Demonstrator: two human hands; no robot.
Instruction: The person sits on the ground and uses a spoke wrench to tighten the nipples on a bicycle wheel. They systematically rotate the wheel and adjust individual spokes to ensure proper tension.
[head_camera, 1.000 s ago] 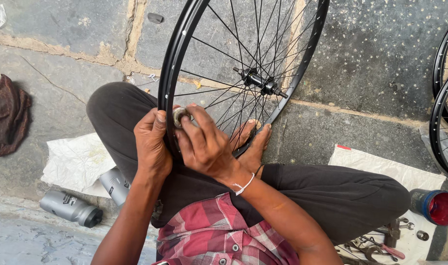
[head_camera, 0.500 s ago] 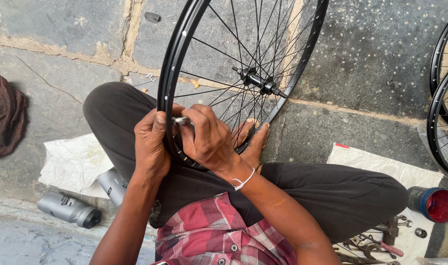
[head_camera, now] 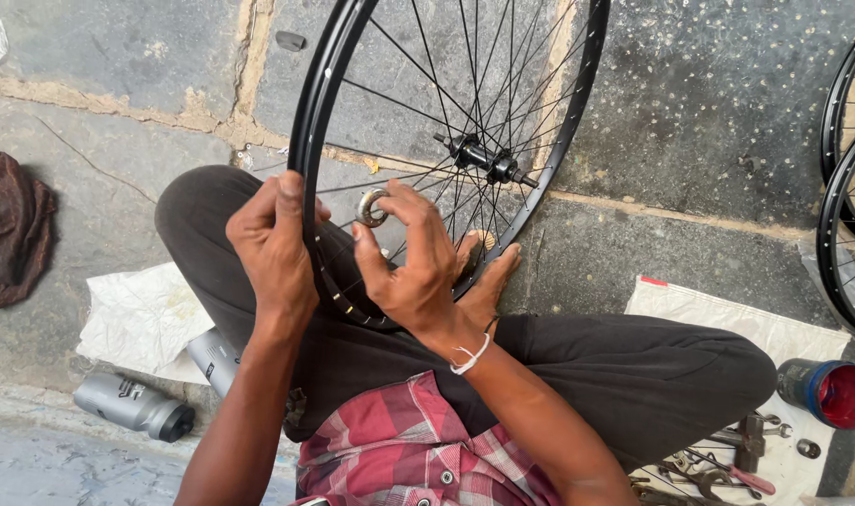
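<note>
A black bicycle wheel (head_camera: 577,103) with thin spokes and a hub (head_camera: 479,155) stands on my lap, its lower rim resting against my crossed legs. My left hand (head_camera: 273,248) grips the rim on its left side. My right hand (head_camera: 409,267) holds a small round metal spoke key (head_camera: 372,207) between thumb and fingers, on a spoke just inside the rim. A white thread is tied around my right wrist. My bare foot (head_camera: 488,272) shows behind the wheel.
Two grey cans (head_camera: 132,408) and a white cloth (head_camera: 142,319) lie at the left, with a brown rag (head_camera: 10,234) further out. White sheet (head_camera: 727,323), red-topped tin (head_camera: 835,392) and hand tools (head_camera: 718,464) lie at the right. More wheels (head_camera: 845,215) stand at the right edge.
My right hand has turned on the spoke, so the round metal key now shows clearly between thumb and fingers. My left hand keeps its grip on the rim.
</note>
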